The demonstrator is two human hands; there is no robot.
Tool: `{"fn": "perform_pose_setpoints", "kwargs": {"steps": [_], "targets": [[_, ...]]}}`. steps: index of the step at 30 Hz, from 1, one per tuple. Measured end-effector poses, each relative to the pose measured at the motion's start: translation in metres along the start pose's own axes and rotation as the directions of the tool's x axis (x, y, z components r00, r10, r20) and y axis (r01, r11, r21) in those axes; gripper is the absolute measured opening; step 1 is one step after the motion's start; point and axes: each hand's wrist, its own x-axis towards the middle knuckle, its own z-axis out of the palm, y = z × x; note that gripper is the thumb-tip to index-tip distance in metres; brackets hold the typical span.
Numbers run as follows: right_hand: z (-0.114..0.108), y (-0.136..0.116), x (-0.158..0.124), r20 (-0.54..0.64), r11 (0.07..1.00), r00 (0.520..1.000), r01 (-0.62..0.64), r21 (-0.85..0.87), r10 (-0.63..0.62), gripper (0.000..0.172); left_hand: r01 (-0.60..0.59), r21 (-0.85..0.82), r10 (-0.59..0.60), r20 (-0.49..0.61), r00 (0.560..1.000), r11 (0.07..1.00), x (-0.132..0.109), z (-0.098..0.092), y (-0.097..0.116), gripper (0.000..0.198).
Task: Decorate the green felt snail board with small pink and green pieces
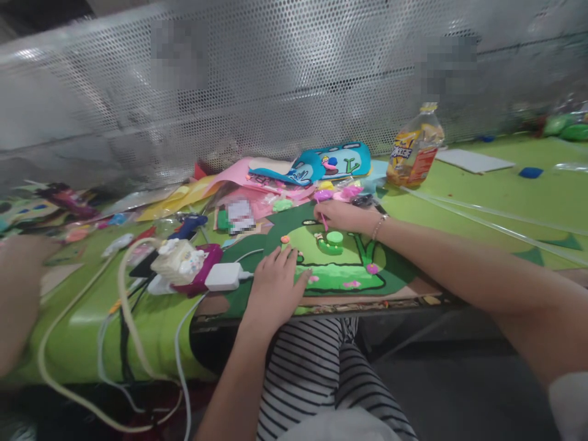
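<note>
A green craft picture [340,275] with black outlines and raised, clay-like pieces lies in front of me at the table's edge. My left hand [278,278] rests flat on its left side, fingers stretched out. My right hand [346,217] reaches over its far edge, fingers closed round a thin pink stick [324,222] that points down at the picture. Just below the stick sits a light green round piece [335,238] above a curved green one. Pink lumps [349,192] lie behind my right hand.
On the left are a white adapter [224,277], a magenta-based power block [186,266], loose cables and a blue glue gun [187,225]. A blue craft picture [335,164], a plastic bottle [416,150] and a white board [475,160] lie behind. Another person's arm [21,300] shows far left.
</note>
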Motion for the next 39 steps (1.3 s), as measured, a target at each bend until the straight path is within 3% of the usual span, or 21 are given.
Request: {"fn": "perform_pose_setpoints", "kwargs": {"steps": [5, 12, 21, 27, 32, 39], "targets": [[0.0, 0.01, -0.001, -0.053, 0.999, 0.998, -0.019, -0.041, 0.017, 0.02, -0.003, 0.0, 0.003, 0.008, 1.0, 1.0, -0.001, -0.002, 0.001, 0.052], [-0.002, 0.01, 0.0, -0.215, 0.994, 0.977, 0.019, 0.104, 0.003, 0.024, -0.001, -0.002, 0.001, 0.01, 1.0, 1.0, 0.0, 0.0, 0.001, 0.053], [-0.001, 0.005, -0.001, -0.103, 0.988, 0.994, -0.021, 0.154, 0.037, 0.028, 0.002, 0.003, -0.002, 0.011, 1.0, 1.0, 0.0, -0.001, 0.001, 0.052], [-0.008, -0.003, -0.002, -0.163, 0.972, 0.983, -0.051, 0.23, 0.09, 0.019, -0.002, 0.001, 0.002, 0.028, 1.0, 1.0, 0.0, -0.004, 0.002, 0.051], [-0.012, -0.009, 0.001, -0.185, 0.912, 0.952, -0.162, 0.376, 0.245, 0.043, 0.001, 0.002, -0.001, 0.018, 1.0, 1.0, 0.0, -0.003, 0.002, 0.051], [-0.011, -0.01, 0.004, -0.18, 0.922, 0.946, -0.2, 0.332, 0.27, 0.031, -0.009, 0.002, 0.009, 0.006, 1.0, 1.0, 0.0, -0.002, 0.001, 0.05]]}}
